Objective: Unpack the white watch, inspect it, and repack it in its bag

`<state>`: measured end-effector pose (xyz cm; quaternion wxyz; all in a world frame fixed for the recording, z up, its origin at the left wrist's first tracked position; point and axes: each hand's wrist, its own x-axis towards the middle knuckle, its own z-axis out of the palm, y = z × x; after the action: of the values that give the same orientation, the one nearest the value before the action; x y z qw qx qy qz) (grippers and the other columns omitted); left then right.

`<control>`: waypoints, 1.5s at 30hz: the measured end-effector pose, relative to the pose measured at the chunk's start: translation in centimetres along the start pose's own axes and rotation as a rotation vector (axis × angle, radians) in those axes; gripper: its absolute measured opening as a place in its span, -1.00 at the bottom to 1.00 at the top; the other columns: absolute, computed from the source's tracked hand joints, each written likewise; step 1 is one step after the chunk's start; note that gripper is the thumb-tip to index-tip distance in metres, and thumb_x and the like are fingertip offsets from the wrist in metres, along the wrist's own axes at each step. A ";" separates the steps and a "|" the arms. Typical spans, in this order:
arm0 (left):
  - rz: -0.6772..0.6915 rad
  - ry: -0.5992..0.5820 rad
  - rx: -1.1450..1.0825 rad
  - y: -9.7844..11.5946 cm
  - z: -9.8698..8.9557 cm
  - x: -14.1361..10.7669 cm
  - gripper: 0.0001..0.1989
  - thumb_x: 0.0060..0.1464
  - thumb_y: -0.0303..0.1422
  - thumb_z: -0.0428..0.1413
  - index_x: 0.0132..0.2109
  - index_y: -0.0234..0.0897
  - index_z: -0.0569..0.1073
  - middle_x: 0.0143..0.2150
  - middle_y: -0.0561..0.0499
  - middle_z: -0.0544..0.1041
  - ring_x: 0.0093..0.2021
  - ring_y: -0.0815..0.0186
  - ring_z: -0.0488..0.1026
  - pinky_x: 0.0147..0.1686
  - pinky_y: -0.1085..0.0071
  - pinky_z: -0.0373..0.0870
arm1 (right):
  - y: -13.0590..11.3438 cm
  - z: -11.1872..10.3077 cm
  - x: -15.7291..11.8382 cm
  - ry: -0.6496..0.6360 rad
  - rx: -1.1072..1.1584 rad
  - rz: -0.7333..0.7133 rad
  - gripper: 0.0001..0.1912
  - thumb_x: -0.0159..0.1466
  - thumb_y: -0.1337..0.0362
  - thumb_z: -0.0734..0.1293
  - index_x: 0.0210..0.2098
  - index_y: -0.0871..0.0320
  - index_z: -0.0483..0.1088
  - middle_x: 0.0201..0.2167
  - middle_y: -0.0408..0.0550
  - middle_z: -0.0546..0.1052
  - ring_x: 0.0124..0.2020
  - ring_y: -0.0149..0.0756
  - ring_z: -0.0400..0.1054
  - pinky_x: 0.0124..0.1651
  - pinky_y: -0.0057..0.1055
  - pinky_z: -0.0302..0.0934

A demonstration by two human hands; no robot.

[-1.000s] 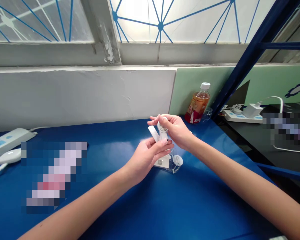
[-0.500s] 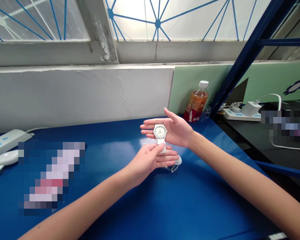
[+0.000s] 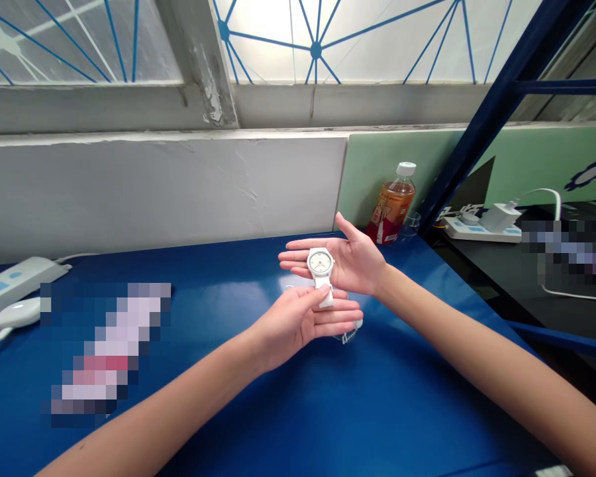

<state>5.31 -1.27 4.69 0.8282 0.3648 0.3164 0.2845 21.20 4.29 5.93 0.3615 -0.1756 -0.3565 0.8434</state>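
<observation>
A white wristwatch (image 3: 320, 263) with a round pale dial hangs over the middle of the blue table (image 3: 228, 397), dial facing me. My left hand (image 3: 298, 321) pinches its white strap between the thumb and the fingers, with the other fingers stretched out to the right. Just behind the watch, my right hand (image 3: 355, 264) is open, palm up, fingers pointing left. Whether the watch case touches that hand's fingers I cannot tell. Beneath my left fingertips lies a small white item with a beaded chain (image 3: 348, 336), mostly hidden.
A bottle of orange-brown drink (image 3: 392, 209) stands at the table's back edge, near a clear cup (image 3: 410, 225). On the left are a power strip (image 3: 17, 281), a white mouse-like object (image 3: 16, 314) and a pixelated flat item (image 3: 114, 344). A dark blue frame post (image 3: 487, 112) rises at right.
My left hand has shifted slightly right, covering more of the white item with the chain. The watch stays pinched in it, and my right hand remains open behind, its thumb slightly further right.
</observation>
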 end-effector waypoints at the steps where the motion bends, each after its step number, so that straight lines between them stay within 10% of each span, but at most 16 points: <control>1: -0.006 0.005 0.014 0.0 0.0 0.0 -0.72 0.33 -0.37 0.01 -0.07 -0.57 0.47 -0.06 -0.46 0.57 -0.04 0.00 0.58 0.02 0.15 0.45 | 0.0 0.1 0.0 -0.002 -0.007 0.003 -0.16 0.35 -0.22 -0.05 0.05 0.44 0.37 0.10 0.37 0.46 0.12 0.02 0.38 0.23 -0.08 0.15; 16: 0.028 0.064 0.102 0.4 0.1 -0.1 -0.74 0.30 -0.34 0.03 -0.11 -0.51 0.49 -0.09 -0.42 0.59 -0.03 -0.02 0.57 0.07 0.06 0.39 | 0.1 -0.3 0.3 0.161 -0.261 -0.012 -0.48 0.38 -0.05 0.14 -0.05 0.25 0.46 -0.06 0.16 0.57 -0.08 -0.17 0.49 0.05 -0.25 0.32; 25: 0.472 0.342 0.602 -0.2 -1.3 0.2 -0.78 0.17 -0.26 0.15 -0.15 -0.32 0.56 -0.23 -0.12 0.62 -0.08 0.03 0.55 -0.03 0.21 0.42 | 1.7 0.1 -4.1 0.598 -0.946 -0.518 -0.76 0.28 0.11 0.34 -0.17 0.09 0.53 -0.32 -0.11 0.52 -0.31 -0.32 0.36 -0.18 -0.36 0.29; 30: 0.599 0.376 0.948 -0.6 -1.8 -0.2 -0.74 0.11 -0.37 0.15 -0.03 -0.22 0.54 -0.03 -0.12 0.57 0.07 -0.05 0.44 0.17 0.10 0.23 | 3.6 0.3 -5.8 0.550 -0.875 -0.494 -0.66 0.32 0.06 0.28 -0.01 0.08 0.45 -0.59 -0.23 0.34 -0.60 -0.38 0.23 -0.50 -0.41 0.17; 41: 0.615 0.145 1.209 -0.4 -3.1 -0.3 -0.35 0.00 -0.28 0.30 0.24 -0.25 0.36 0.28 -0.24 0.34 0.31 -0.10 0.20 0.30 0.03 0.02 | 3.4 -1.4 -6.7 0.620 -1.213 -0.553 -0.85 0.24 0.21 0.34 -0.31 0.10 0.55 -0.47 -0.11 0.53 -0.54 -0.33 0.27 -0.48 -0.39 0.11; 45: 0.548 0.020 1.421 -0.1 -4.7 -1.0 -0.48 0.09 -0.15 0.24 0.16 -0.21 0.45 0.20 -0.24 0.41 0.24 -0.10 0.26 0.25 0.02 0.08 | 2.9 -2.1 -6.7 0.653 -1.318 -0.569 -0.85 0.23 0.28 0.27 -0.36 0.12 0.49 -0.46 -0.12 0.52 -0.53 -0.34 0.27 -0.46 -0.39 0.08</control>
<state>1.27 0.02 2.43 0.2910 0.8732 0.3291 0.2111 25.52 -1.07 2.61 0.4712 -0.4947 -0.6900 0.2390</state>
